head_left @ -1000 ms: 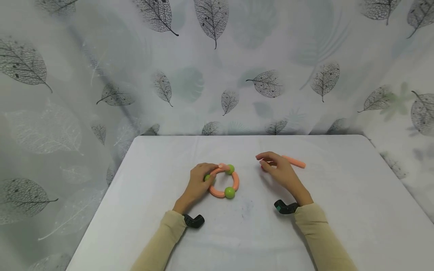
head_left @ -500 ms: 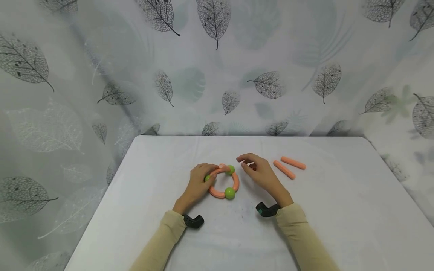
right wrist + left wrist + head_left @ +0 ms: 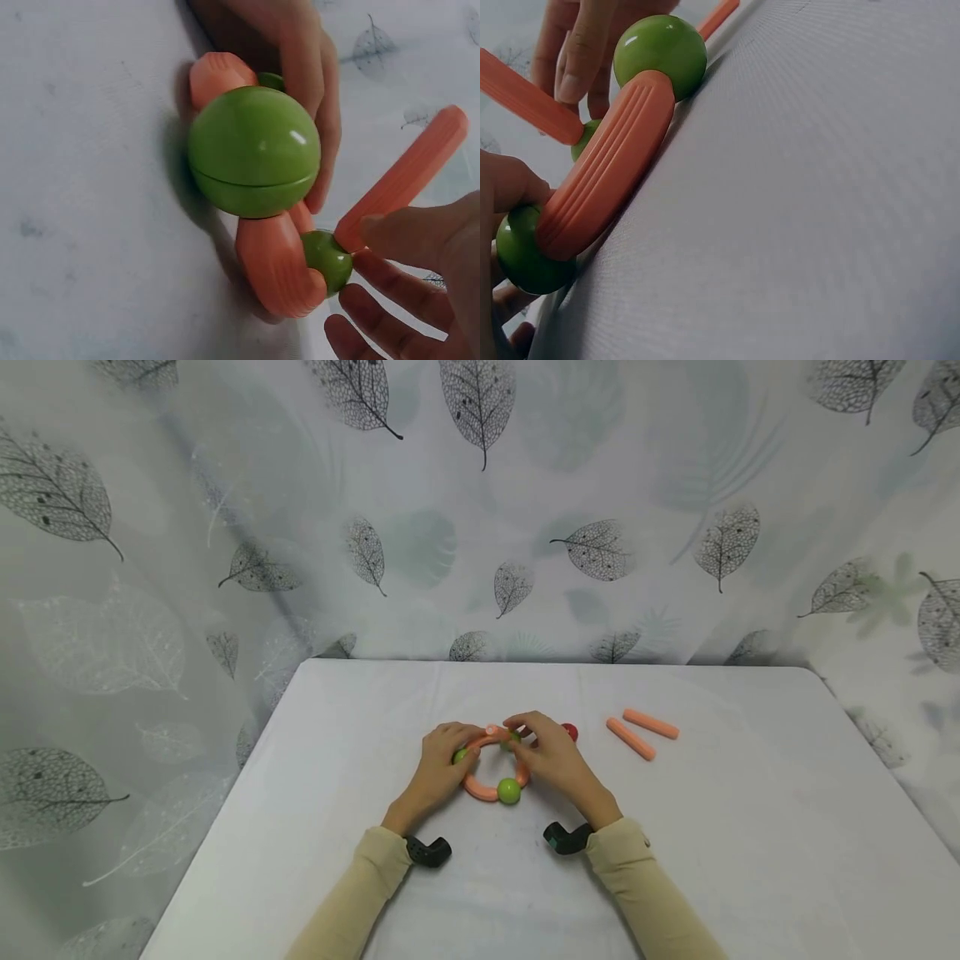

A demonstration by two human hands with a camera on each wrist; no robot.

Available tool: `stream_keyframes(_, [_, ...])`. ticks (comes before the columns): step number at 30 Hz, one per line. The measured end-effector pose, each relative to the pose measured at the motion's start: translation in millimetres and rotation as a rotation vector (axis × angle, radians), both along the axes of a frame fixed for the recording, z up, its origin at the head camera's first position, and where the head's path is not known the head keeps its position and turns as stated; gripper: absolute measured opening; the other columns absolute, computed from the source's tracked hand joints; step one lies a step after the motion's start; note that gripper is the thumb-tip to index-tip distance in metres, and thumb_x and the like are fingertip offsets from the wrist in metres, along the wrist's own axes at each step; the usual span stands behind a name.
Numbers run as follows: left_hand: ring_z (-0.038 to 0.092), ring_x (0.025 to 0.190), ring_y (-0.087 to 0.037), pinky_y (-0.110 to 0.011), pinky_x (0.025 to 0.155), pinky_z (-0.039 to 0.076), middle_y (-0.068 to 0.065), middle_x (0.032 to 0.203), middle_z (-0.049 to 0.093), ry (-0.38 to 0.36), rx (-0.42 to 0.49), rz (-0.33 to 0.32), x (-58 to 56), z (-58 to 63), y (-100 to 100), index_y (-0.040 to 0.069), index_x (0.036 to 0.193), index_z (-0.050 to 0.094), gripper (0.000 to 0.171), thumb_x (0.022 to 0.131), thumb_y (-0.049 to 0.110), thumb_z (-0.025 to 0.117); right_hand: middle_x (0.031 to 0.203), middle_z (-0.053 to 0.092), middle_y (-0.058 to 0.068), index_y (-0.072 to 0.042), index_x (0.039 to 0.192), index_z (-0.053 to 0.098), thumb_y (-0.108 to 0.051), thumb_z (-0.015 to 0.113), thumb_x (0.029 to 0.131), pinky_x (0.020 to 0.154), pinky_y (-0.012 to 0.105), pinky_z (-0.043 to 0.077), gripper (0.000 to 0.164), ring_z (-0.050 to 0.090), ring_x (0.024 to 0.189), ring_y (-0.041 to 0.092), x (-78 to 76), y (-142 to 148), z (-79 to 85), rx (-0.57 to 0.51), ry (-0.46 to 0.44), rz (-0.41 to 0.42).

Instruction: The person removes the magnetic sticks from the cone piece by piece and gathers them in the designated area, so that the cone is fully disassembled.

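A ring of orange curved toy rods joined by green balls lies on the white table. My left hand grips the ring at its left green ball. From the far-right green ball a straight orange rod sticks up at a slant. My right hand is at that ball, its thumb and fingers spread around the ball and the foot of the rod. Whether those fingertips press on either is hard to tell. In the right wrist view, the front green ball looms largest.
Two loose straight orange rods lie right of the ring. A red ball shows just beyond the right hand, partly hidden by it. A leaf-patterned curtain hangs behind the table's far edge.
My right hand has moved left from beside the loose rods to the ring's far-right ball, uncovering one loose rod and the red ball. My left hand has kept its grip.
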State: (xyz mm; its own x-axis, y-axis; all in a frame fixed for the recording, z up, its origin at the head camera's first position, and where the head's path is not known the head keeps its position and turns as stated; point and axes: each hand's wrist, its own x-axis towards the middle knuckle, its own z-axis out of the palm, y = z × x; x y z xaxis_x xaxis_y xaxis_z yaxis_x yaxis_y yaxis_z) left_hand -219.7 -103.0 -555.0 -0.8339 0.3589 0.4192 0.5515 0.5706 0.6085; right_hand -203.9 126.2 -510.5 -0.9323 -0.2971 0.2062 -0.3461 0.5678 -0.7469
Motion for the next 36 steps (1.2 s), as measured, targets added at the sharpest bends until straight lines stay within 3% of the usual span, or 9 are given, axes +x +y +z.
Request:
stream_keyframes(7, [0.061, 0.122, -0.034, -0.061, 0.105, 0.042, -0.008, 0.123, 0.074, 0.017, -0.015, -0.011, -0.3, -0.7, -1.3, 0.013, 0.126, 0.073, 0.033, 0.093, 0.016, 0.069, 0.124, 0.069, 0.01, -0.011, 0.123, 0.07, -0.007, 0.074, 0.096, 0.092, 0.043, 0.058, 0.028, 0.067, 0.109, 0.027, 0.3, -5.5, -4.3, 0.045, 0.055, -0.032])
stream_keyframes(17, [0.056, 0.129, -0.031, -0.06, 0.108, 0.037, -0.004, 0.128, 0.071, -0.066, -0.091, -0.011, 4.3, -2.2, -3.6, 0.016, 0.131, 0.07, 0.044, 0.088, 0.023, 0.077, 0.114, 0.07, 0.008, -0.01, 0.114, 0.07, -0.012, 0.077, 0.095, 0.086, 0.041, 0.055, 0.021, 0.062, 0.102, 0.027, 4.9, -13.6, -8.8, 0.156, 0.141, -0.078])
stream_keyframes(36, [0.054, 0.129, -0.028, -0.061, 0.108, 0.035, -0.002, 0.13, 0.07, -0.044, -0.076, -0.028, 1.3, 0.6, 0.0, 0.018, 0.134, 0.069, 0.046, 0.089, 0.022, 0.078, 0.099, 0.071, 0.007, -0.01, 0.105, 0.064, -0.016, 0.073, 0.097, 0.078, 0.037, 0.059, 0.013, 0.065, 0.093, 0.022, 3.7, -10.6, -4.9, 0.225, 0.196, -0.113])
